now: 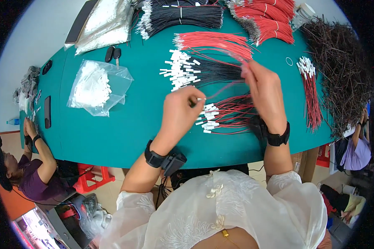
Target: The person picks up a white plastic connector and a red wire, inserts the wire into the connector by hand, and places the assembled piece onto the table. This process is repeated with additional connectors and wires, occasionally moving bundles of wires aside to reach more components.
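Note:
My left hand (178,111) is closed in a pinch, and a small white connector (202,99) shows at its fingertips. A red wire (225,87), smeared by motion, runs from there up to my right hand (265,92), whose thumb and fingers are pinched on it. Beyond my hands lies a loose bundle of red wires (212,41). Black wires (220,71) with white connectors (180,70) spread across the table between the hands. Just below them, red and black wires (232,108) end in white connectors (210,118), next to my left fingertips.
A clear bag of white connectors (91,89) lies left, near keys (117,54). Tied black (187,16) and red wire bundles (274,25) line the back. At right are a finished-looking red bundle (311,95) and a dark wire heap (340,70). Another person (33,176) sits left.

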A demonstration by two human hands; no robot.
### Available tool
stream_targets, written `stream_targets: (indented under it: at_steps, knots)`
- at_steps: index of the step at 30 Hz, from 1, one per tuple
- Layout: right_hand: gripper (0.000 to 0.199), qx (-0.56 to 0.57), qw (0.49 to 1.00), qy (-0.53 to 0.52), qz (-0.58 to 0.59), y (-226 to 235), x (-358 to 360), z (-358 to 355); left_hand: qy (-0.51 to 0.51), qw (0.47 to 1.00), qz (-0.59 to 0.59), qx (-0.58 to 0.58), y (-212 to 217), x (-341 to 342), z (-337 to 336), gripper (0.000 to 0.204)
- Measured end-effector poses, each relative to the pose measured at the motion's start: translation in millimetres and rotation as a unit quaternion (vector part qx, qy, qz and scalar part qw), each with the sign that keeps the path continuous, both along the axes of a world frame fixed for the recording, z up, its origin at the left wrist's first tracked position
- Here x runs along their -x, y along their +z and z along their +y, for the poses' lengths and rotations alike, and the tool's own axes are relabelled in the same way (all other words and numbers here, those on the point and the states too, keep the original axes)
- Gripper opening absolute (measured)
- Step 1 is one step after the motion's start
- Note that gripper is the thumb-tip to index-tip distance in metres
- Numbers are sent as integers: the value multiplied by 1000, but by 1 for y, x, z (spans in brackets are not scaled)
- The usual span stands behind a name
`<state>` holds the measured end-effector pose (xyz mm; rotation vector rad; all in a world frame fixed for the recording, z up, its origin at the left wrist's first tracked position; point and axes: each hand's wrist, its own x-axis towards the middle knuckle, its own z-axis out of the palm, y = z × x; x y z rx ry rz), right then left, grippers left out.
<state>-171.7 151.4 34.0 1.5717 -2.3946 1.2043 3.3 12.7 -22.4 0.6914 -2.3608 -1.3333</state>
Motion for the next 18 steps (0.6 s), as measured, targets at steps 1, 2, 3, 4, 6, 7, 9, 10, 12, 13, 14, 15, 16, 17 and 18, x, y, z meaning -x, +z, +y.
stream_targets:
  at_steps: [1, 2, 3, 4, 6, 7, 9, 10, 12, 13, 14, 15, 16, 17, 18]
  knots:
    - [12, 7, 995, -40, 89, 0, 4, 0, 2, 1000, 1, 1, -3, 1, 1, 11]
    - [13, 14, 981, -79, 178, 0, 6, -1, -20, 998, 33, 50, -5, 2, 3, 11]
    - [13, 16, 981, -77, 178, 1, 4, 0, -42, 992, 64, 100, -7, 3, 5, 11]
    - [14, 5, 993, -49, 110, 4, -3, 1, -68, 982, 95, 146, -10, 5, 6, 11]
    - [16, -15, 1000, 4, -28, 10, -15, 3, -42, 988, 112, 95, -7, 4, 1, 12]
    - [16, -14, 1000, 1, -28, 8, -17, 1, -15, 991, 127, 44, -4, 3, -1, 12]
    - [16, -64, 985, 73, -140, 3, -21, -5, 12, 990, 142, -7, 3, 3, -3, 12]
    - [17, -88, 970, 110, -195, 1, -22, -7, 35, 981, 159, -105, 7, 2, -3, 12]
    - [17, -83, 968, 118, -203, 0, -24, -8, 81, 933, 187, -298, 12, 1, -3, 12]
    - [18, -80, 966, 126, -210, 0, -24, -9, 80, 933, 187, -298, 12, 0, -4, 12]
    - [18, -78, 964, 134, -218, -1, -25, -9, 71, 937, 183, -289, 11, -1, -6, 11]
    - [18, -78, 964, 135, -217, -2, -26, -10, 62, 941, 179, -281, 11, -3, -8, 11]
    - [17, -76, 960, 136, -234, -3, -26, -11, 53, 945, 174, -272, 10, -3, -9, 11]
    - [16, -74, 956, 137, -250, -5, -26, -11, 54, 944, 175, -273, 10, -4, -8, 11]
    - [15, -71, 951, 138, -267, -6, -26, -12, 50, 941, 181, -280, 11, -3, -7, 10]
